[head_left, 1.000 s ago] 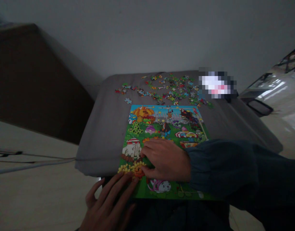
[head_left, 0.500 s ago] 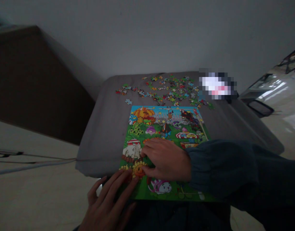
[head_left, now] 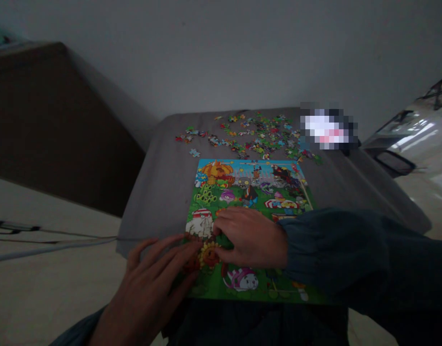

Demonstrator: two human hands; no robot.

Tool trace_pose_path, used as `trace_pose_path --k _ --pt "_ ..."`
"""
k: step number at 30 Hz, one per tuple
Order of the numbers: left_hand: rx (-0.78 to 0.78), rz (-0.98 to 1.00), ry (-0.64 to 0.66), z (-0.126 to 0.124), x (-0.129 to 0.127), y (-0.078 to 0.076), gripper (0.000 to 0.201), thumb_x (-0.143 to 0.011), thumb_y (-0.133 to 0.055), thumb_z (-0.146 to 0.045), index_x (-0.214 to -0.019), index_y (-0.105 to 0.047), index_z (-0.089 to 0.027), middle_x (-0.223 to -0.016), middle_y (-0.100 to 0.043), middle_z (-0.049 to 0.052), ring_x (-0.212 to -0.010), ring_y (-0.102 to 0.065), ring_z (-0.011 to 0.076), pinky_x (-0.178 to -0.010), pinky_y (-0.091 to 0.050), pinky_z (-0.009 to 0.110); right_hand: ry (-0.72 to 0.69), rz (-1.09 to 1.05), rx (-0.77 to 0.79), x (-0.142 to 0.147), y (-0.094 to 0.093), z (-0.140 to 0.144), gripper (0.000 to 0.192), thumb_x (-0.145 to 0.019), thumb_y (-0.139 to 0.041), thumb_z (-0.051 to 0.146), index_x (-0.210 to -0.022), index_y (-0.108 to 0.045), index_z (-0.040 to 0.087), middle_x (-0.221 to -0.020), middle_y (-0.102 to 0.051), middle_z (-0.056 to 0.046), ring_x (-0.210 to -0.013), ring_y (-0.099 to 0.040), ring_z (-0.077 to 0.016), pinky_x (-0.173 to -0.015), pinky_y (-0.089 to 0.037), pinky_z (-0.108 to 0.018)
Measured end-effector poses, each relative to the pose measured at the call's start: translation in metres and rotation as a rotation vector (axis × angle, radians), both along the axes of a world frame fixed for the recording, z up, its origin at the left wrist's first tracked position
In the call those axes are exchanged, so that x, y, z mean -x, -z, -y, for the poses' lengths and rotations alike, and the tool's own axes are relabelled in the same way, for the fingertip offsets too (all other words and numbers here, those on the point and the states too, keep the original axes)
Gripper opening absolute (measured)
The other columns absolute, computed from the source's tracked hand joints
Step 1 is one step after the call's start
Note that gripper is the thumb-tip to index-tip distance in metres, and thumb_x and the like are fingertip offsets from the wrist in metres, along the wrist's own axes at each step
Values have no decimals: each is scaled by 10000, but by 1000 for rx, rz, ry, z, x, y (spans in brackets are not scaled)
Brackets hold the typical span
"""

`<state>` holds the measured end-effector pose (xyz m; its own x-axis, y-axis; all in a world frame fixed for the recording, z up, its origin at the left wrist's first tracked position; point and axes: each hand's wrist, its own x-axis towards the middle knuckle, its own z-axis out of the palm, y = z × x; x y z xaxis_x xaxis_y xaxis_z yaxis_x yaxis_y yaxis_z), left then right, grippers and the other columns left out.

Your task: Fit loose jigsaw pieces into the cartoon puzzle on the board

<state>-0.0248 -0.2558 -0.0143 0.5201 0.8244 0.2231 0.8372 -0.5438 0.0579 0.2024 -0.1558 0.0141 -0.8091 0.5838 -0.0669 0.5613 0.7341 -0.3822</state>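
A colourful cartoon jigsaw puzzle picture, with a pumpkin, sunflowers and a zombie on it, lies flat near the front of the grey surface. Over its lower left edge my left hand is stretched out, fingers long and flat, the tips beside a sunflower. My right hand rests on the middle of the picture, fingers curled down and thumb beside the sunflower. Whatever is under those curled fingers is hidden. Many loose puzzle pieces are scattered beyond the picture's top edge, and a light blue piece lies apart at their left.
The grey cloth-like surface stands against a pale wall. A pixelated bright object sits at its back right corner. To the left is a dark brown cabinet-like block. A thin pale cord runs at the left.
My left hand has moved up and further over the picture's left edge, its fingers now lying flatter. My right hand stays almost in place. The whole view has shifted slightly.
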Motion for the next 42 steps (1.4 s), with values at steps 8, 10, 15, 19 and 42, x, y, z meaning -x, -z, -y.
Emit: trace_pose_path --k 8,10,15,19,42 --pt "90 31 5 -8 -2 -12 365 -935 -567 -365 -1286 -513 -279 -1211 -665 -2 -1103 -591 235 -945 -328 411 -9 1 -6 -1 0 -1 272 -813 -620 366 -943 -654 130 -940 -666 -85 -913 -599 -228 -793 -446 -338" --pt "125 32 12 -9 -2 -12 361 -930 -579 -360 -1277 -507 -295 -1224 -653 -16 -1115 -576 229 -952 -312 405 -14 -2 -9 0 1 -1 285 -815 -623 379 -947 -654 129 -934 -667 -82 -911 -602 -230 -799 -451 -342" --pt "213 64 10 -16 -5 -13 266 -908 -594 -225 -1156 -545 -307 -1164 -655 -48 -1081 -571 214 -923 -321 382 -18 -8 -18 0 2 -1 282 -811 -626 381 -941 -652 132 -927 -670 -83 -906 -603 -233 -791 -452 -342" --pt "281 131 -13 -20 -7 -13 198 -889 -586 -183 -1054 -546 -284 -1102 -646 -42 -1043 -564 212 -899 -331 366 -14 3 0 0 1 -2 287 -806 -632 379 -953 -650 132 -946 -670 -90 -920 -602 -240 -788 -449 -344" --pt "220 103 -52 -17 -2 -5 230 -930 -556 -280 -1156 -587 -302 -1176 -647 7 -1109 -557 232 -914 -411 397 -425 -111 -233 -16 2 -5 335 -972 -449 374 -1166 -605 150 -1196 -603 -80 -1101 -514 -238 -908 -420 -384"
